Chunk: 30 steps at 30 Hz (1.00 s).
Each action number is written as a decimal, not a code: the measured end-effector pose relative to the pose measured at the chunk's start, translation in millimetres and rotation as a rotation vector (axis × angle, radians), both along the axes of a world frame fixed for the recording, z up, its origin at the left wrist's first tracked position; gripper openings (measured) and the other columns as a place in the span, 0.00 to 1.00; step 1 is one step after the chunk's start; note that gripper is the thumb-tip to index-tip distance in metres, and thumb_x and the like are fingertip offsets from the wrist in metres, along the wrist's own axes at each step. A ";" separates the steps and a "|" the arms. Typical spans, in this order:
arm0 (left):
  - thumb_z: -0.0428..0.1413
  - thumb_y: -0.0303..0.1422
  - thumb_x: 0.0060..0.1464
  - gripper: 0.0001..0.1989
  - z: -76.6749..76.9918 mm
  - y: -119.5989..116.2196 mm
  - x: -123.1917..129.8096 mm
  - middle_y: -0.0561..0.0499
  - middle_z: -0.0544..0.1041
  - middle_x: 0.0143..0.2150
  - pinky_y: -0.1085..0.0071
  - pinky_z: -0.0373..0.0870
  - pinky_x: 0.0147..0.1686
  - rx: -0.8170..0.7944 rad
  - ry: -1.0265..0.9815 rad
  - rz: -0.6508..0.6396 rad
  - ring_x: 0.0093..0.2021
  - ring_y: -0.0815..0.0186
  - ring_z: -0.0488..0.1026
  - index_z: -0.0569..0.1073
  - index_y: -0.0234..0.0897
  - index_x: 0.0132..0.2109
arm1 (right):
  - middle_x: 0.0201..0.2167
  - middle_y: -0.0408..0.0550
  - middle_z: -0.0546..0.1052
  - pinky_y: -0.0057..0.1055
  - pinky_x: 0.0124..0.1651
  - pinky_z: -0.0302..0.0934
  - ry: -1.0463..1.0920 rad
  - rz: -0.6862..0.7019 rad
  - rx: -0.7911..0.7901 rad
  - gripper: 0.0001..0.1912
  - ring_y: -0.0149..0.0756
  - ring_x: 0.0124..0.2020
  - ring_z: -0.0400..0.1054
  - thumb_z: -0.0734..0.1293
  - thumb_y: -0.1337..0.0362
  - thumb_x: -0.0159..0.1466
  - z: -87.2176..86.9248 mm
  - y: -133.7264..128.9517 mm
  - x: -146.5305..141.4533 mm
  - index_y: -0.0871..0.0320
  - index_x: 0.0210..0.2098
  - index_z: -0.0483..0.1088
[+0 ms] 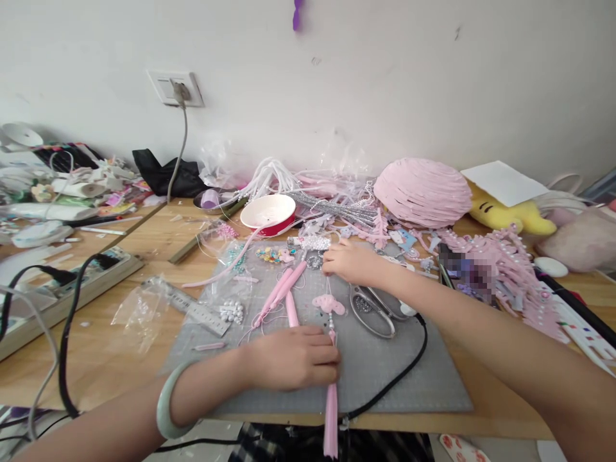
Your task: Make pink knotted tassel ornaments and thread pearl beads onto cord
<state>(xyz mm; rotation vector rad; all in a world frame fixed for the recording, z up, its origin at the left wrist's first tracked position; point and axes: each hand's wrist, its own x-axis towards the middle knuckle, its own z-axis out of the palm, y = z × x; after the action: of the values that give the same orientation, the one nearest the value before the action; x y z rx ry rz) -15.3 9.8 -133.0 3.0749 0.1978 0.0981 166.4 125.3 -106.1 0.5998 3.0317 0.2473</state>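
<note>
My left hand [301,357] is curled, palm down, over a pink tassel [330,417] whose strands hang past the mat's front edge. Above it, a pink cloud-shaped charm [330,304] with small beads is joined to the tassel. A thin cord [328,283] runs from the charm up to the closed fingertips of my right hand [353,262]. Right beside those fingers lies a bead-covered, metal-topped piece [312,243] resembling a lighter. More pink tassels [282,292] lie left of the charm. Scissors [373,314] rest to its right.
A grey cutting mat [404,378] covers the table's middle. Behind it stand a red-and-white bowl [267,215] and a pink domed object [422,192]. White beads [231,312] and a metal ruler [199,311] lie left. A black cable [409,372] crosses the mat; a power strip [72,295] sits far left.
</note>
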 end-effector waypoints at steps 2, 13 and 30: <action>0.43 0.24 0.61 0.12 0.6 -5.0 1.0 0.46 0.75 0.43 0.67 0.64 0.45 -0.073 -0.011 -0.005 0.41 0.62 0.69 0.70 0.35 0.44 | 0.35 0.49 0.75 0.34 0.41 0.45 -0.002 0.035 -0.007 0.09 0.38 0.38 0.63 0.60 0.73 0.63 -3.7 -3.7 -4.2 0.59 0.34 0.71; 0.52 0.35 0.57 0.11 15.6 33.1 -10.2 0.45 0.74 0.46 0.63 0.64 0.48 -0.300 -0.247 0.592 0.48 0.59 0.69 0.68 0.37 0.47 | 0.37 0.50 0.77 0.37 0.44 0.47 0.315 -0.442 -0.067 0.09 0.41 0.42 0.65 0.61 0.64 0.65 3.6 -52.6 8.2 0.61 0.37 0.72; 0.62 0.38 0.46 0.19 -11.1 32.1 12.1 0.48 0.72 0.51 0.57 0.61 0.52 -0.412 -0.280 0.771 0.52 0.56 0.65 0.71 0.38 0.46 | 0.37 0.43 0.77 0.38 0.45 0.45 0.472 -0.417 -0.190 0.06 0.38 0.42 0.61 0.64 0.65 0.63 -31.1 -87.7 8.6 0.57 0.35 0.73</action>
<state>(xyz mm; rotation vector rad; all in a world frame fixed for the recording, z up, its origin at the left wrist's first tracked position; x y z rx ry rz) -3.2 42.0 -144.2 2.3764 1.1908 0.4469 175.0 37.6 -137.3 1.4160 3.1797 -0.2292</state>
